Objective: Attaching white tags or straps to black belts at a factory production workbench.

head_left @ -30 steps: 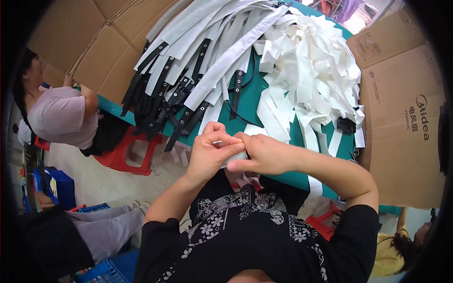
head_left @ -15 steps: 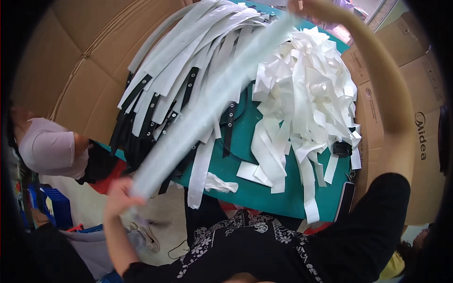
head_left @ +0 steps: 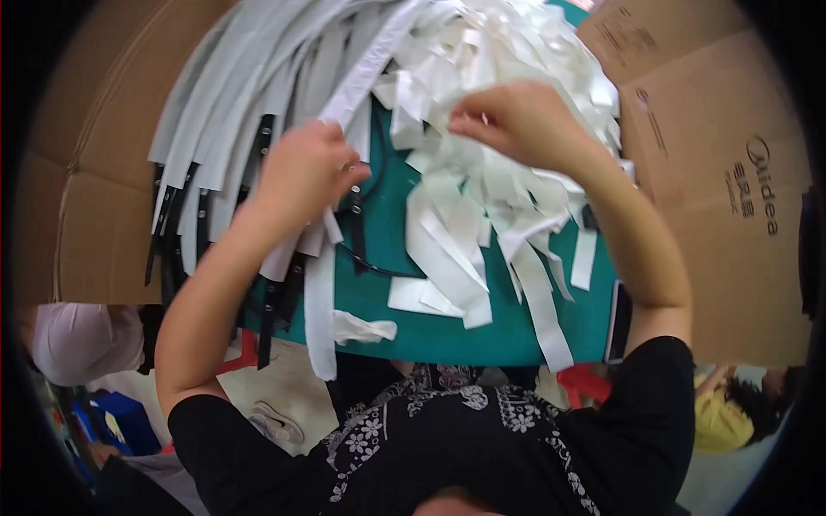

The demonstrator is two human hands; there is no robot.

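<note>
My left hand point(head_left: 308, 170) is over the left pile of long pale strips point(head_left: 258, 64), whose near ends carry black bands with metal snaps point(head_left: 202, 215). Its fingers are loosely bent with the thumb apart, and I see nothing held. A shiny pale strip point(head_left: 370, 69) runs away from just beyond its knuckles. Above the tangled heap of white ribbons point(head_left: 495, 52), my right hand point(head_left: 516, 125) has its thumb and fingertips brought together in a pinch. Blur and the white heap behind hide whatever is between them.
The green tabletop point(head_left: 379, 318) carries a crumpled white piece point(head_left: 366, 328), a black cord point(head_left: 379, 268) and a phone-like device point(head_left: 618, 322) at its right edge. Cardboard walls stand at left point(head_left: 112, 155) and right point(head_left: 714, 284). People sit beyond both sides.
The long strip stretched between my hands is no longer held across the table. My left hand has moved up and right over the strip pile; my right hand has come down to the ribbon heap.
</note>
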